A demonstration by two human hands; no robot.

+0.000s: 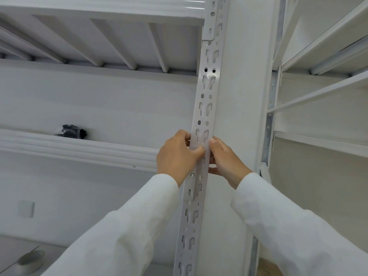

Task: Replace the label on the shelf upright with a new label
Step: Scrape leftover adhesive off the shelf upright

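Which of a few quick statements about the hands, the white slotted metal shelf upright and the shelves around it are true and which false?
1. Both hands, left hand and right hand, are at the white slotted metal shelf upright. True.
2. The person wears black sleeves. False: the sleeves are white.
3. A dark bundle lies on the shelf to the left of the upright. True.
4. The right hand hangs away from the upright. False: its thumb touches the upright's front.
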